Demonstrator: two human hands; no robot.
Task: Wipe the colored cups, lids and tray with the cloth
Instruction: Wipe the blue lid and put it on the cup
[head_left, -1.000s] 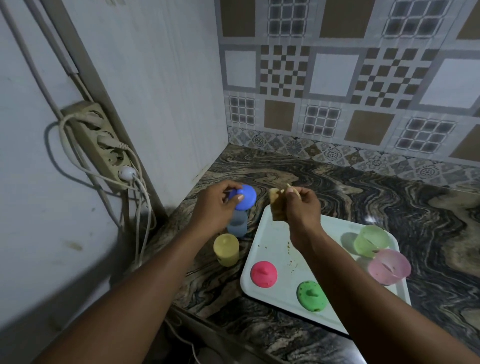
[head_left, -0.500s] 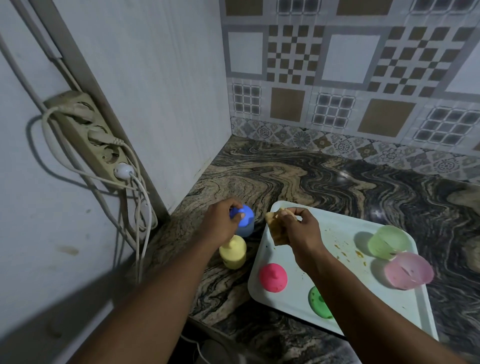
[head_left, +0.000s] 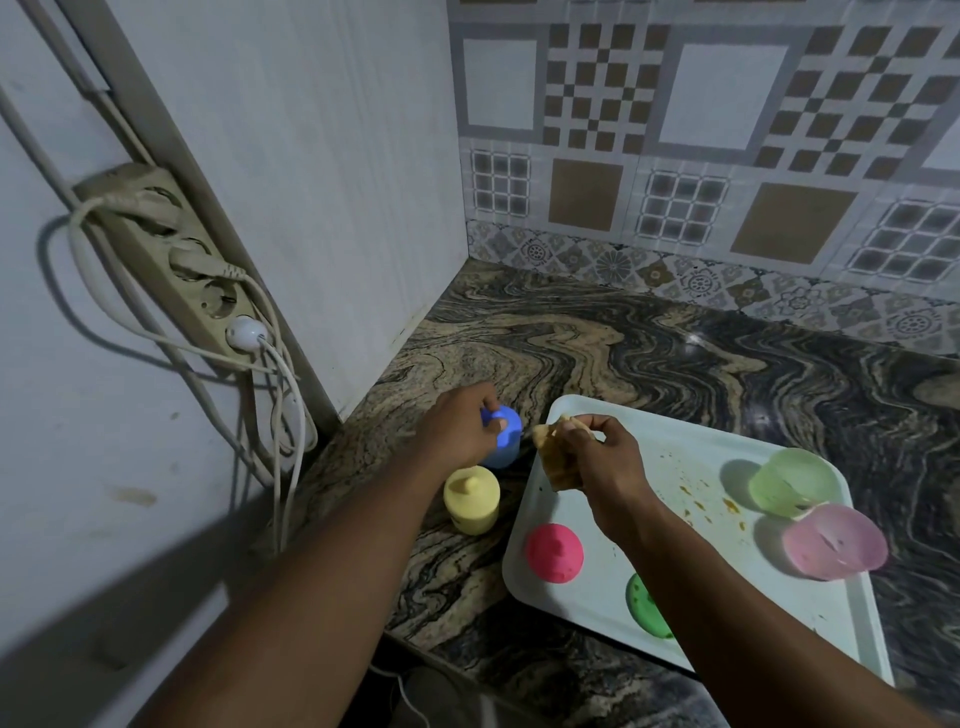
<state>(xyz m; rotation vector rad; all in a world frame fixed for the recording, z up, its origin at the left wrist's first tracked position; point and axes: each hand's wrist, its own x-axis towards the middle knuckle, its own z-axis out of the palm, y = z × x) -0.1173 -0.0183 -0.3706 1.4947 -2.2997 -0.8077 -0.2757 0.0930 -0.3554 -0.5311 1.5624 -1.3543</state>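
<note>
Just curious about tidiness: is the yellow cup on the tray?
No, the yellow cup stands on the counter, left of the tray.

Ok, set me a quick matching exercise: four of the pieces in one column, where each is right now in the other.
Things:
1. blue cup
2. yellow cup
3. pink lid
4. cloth

Places:
A. held in the right hand
B. on the tray, near its front left corner
C. standing free on the counter, left of the tray
D. gripped at the top by the left hand

Pairs: 1-D, 2-C, 3-B, 4-A
</note>
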